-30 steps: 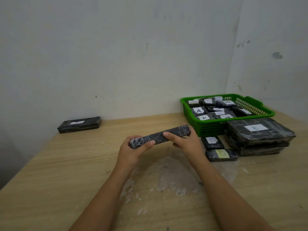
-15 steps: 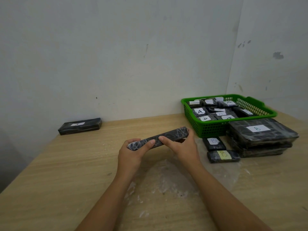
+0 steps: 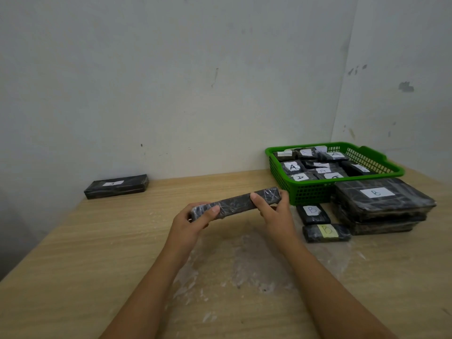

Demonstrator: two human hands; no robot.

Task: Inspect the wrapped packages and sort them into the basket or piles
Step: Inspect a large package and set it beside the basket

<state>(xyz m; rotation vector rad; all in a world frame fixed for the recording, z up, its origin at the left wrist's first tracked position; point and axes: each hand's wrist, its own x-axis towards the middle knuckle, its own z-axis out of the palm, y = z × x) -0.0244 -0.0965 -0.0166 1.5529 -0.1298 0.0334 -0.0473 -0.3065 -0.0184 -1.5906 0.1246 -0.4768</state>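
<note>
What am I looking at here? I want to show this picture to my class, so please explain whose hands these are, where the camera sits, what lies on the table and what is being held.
There is no machine here: a person wears a wide-angle camera on the head, looking forward and down at their own arms. The left hand and right hand each grip one end of a long dark wrapped package, held above the wooden table. No label shows on the side facing us. To the right stands a green basket of small packages, those readable marked A. In front of it lie two small packages marked B and beside them a stack of large flat packages, its top one marked B. One package lies alone by the far wall. Clear plastic film lies on the table under the arms.
</note>
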